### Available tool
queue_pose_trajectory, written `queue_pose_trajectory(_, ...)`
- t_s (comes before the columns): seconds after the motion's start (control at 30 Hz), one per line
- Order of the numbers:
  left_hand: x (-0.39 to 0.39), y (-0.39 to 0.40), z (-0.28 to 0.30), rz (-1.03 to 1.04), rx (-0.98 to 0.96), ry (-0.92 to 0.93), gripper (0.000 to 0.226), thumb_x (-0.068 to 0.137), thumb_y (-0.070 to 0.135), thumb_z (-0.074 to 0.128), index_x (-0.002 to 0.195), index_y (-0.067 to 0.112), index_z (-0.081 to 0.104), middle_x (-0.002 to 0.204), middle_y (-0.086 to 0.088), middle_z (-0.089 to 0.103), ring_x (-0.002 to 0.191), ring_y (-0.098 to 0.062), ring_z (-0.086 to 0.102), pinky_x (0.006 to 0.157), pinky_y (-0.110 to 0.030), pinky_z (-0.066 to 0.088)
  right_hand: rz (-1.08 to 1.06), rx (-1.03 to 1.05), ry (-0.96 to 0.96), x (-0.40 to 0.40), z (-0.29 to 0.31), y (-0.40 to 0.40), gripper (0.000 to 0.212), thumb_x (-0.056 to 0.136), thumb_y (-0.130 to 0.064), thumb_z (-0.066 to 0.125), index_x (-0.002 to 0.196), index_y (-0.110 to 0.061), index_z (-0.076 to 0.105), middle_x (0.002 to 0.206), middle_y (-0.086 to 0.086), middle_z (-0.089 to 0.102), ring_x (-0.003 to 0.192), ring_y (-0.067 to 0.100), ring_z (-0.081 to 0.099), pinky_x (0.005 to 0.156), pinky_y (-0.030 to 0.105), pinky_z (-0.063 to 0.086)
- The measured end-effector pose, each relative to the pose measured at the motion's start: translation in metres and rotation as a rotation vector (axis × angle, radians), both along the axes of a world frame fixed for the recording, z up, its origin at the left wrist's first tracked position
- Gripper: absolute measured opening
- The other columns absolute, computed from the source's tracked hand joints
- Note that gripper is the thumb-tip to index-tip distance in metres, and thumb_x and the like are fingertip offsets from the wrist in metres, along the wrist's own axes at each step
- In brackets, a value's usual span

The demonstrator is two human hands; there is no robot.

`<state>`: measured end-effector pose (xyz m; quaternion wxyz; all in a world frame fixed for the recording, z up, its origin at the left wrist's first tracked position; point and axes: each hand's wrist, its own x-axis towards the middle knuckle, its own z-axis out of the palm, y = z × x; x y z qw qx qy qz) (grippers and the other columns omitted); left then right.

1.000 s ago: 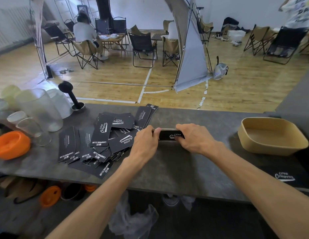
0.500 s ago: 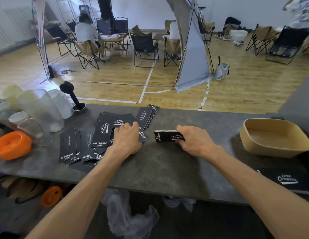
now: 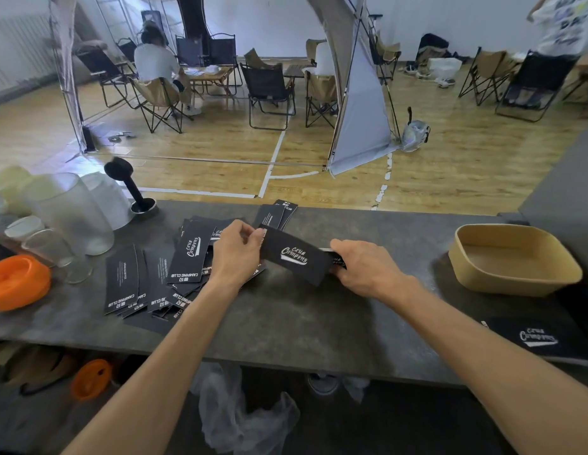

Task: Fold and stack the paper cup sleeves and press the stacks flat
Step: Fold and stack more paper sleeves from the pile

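A loose pile of flat black cup sleeves (image 3: 161, 277) with white lettering lies spread on the dark grey counter (image 3: 286, 323). My left hand (image 3: 235, 254) pinches the left end of one black sleeve (image 3: 294, 256) lifted off the pile and held over the counter. My right hand (image 3: 364, 267) grips a small stack of folded sleeves (image 3: 337, 261), mostly hidden under the fingers and behind the lifted sleeve's right end.
A tan paper tray (image 3: 512, 257) sits at the right. Frosted plastic cups (image 3: 69, 211), an orange lid (image 3: 16, 280) and a black tamper (image 3: 128, 182) stand at the left. A black printed mat (image 3: 542, 338) lies at the counter's near right edge.
My left hand went from the stack to the pile, took one sleeve and brought it right toward the stack. My right hand stayed on the stack.
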<state>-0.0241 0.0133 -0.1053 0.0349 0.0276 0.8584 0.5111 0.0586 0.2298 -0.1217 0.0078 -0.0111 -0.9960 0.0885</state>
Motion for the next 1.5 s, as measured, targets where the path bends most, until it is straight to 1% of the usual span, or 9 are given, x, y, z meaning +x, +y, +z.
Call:
queue_pose_trajectory(0.23, 0.012, -0.008, -0.020, -0.015, -0.100, 0.301, 0.011, 0.095, 0.013, 0.060, 0.085, 0.017, 0.058, 0.081, 0.000, 0.058, 0.072, -0.006, 0.053, 0.064, -0.008, 0.036, 0.003, 0.009, -0.016, -0.001, 0.000, 0.001, 0.016, 0.092, -0.033, 0.054, 0.093, -0.024, 0.040, 0.102, -0.001, 0.062, 0.098, 0.028, 0.060, 0.069, 0.036, 0.042)
queue_pose_trajectory(0.4, 0.019, -0.004, -0.030, -0.065, -0.162, 0.381, 0.013, 0.097, 0.013, 0.055, 0.085, 0.014, 0.051, 0.070, 0.006, 0.057, 0.065, -0.014, 0.052, 0.062, -0.027, 0.034, 0.023, -0.019, -0.056, 0.000, 0.004, 0.002, 0.017, 0.082, -0.033, 0.055, 0.090, -0.025, 0.042, 0.093, -0.004, 0.060, 0.088, 0.026, 0.059, 0.067, 0.036, 0.043)
queue_pose_trajectory(0.57, 0.039, 0.019, -0.039, -0.270, -0.359, 0.413, 0.013, 0.094, 0.020, 0.060, 0.087, 0.017, 0.050, 0.082, 0.004, 0.057, 0.075, -0.024, 0.055, 0.064, -0.031, 0.034, 0.030, -0.035, -0.051, 0.001, 0.007, 0.002, 0.018, 0.083, -0.037, 0.055, 0.091, -0.025, 0.045, 0.092, -0.004, 0.060, 0.086, 0.025, 0.059, 0.068, 0.035, 0.042)
queue_pose_trajectory(0.63, 0.045, 0.026, -0.040, -0.245, -0.315, 0.393, 0.013, 0.094, 0.018, 0.059, 0.103, 0.014, 0.050, 0.101, -0.001, 0.057, 0.088, -0.025, 0.056, 0.072, -0.033, 0.038, 0.018, -0.033, -0.043, 0.001, 0.005, 0.001, 0.015, 0.086, -0.034, 0.054, 0.093, -0.024, 0.045, 0.094, -0.004, 0.060, 0.088, 0.025, 0.059, 0.069, 0.035, 0.043)
queue_pose_trajectory(0.77, 0.049, 0.040, -0.043, -0.330, -0.353, 0.388, 0.049, 0.095, 0.009, 0.051, 0.142, 0.017, 0.037, 0.128, -0.009, 0.053, 0.110, -0.029, 0.055, 0.089, -0.036, 0.041, 0.013, -0.005, -0.007, 0.002, 0.003, -0.001, 0.013, 0.088, -0.032, 0.052, 0.093, -0.024, 0.044, 0.097, -0.002, 0.061, 0.091, 0.026, 0.060, 0.069, 0.036, 0.044)
queue_pose_trajectory(0.93, 0.050, 0.047, -0.046, -0.314, -0.310, 0.401, 0.043, 0.095, 0.005, 0.047, 0.135, 0.021, 0.045, 0.118, -0.006, 0.050, 0.093, -0.034, 0.059, 0.078, -0.042, 0.047, 0.010, 0.042, 0.019, -0.001, 0.006, -0.003, 0.012, 0.090, -0.030, 0.051, 0.094, -0.024, 0.040, 0.098, -0.002, 0.061, 0.090, 0.025, 0.060, 0.067, 0.036, 0.040)
queue_pose_trajectory(1.07, 0.051, 0.046, -0.052, -0.339, -0.306, 0.401, 0.045, 0.093, 0.005, 0.048, 0.136, 0.017, 0.042, 0.132, -0.003, 0.041, 0.098, -0.031, 0.058, 0.079, -0.038, 0.046, 0.013, 0.115, 0.010, -0.001, 0.001, -0.005, 0.022, 0.092, -0.032, 0.051, 0.096, -0.024, 0.031, 0.105, 0.000, 0.060, 0.097, 0.026, 0.060, 0.067, 0.035, 0.036)
queue_pose_trajectory(1.33, 0.058, 0.056, -0.050, -0.351, -0.451, 0.280, 0.077, 0.078, -0.004, 0.050, 0.145, 0.016, 0.018, 0.146, -0.007, 0.015, 0.106, -0.037, 0.053, 0.071, -0.042, 0.048, -0.064, 0.111, 0.062, 0.001, -0.005, -0.013, 0.028, 0.091, -0.033, 0.054, 0.112, -0.018, 0.043, 0.110, 0.002, 0.055, 0.103, 0.025, 0.057, 0.069, 0.035, 0.038)
queue_pose_trajectory(1.5, 0.060, 0.058, -0.052, -0.352, -0.418, 0.266, 0.073, 0.082, -0.002, 0.049, 0.146, 0.014, 0.018, 0.149, -0.014, 0.010, 0.115, -0.043, 0.049, 0.084, -0.047, 0.049, -0.107, 0.123, 0.077, 0.006, -0.006, -0.022, 0.028, 0.092, -0.031, 0.055, 0.113, -0.017, 0.044, 0.113, 0.004, 0.055, 0.104, 0.026, 0.055, 0.068, 0.035, 0.035)
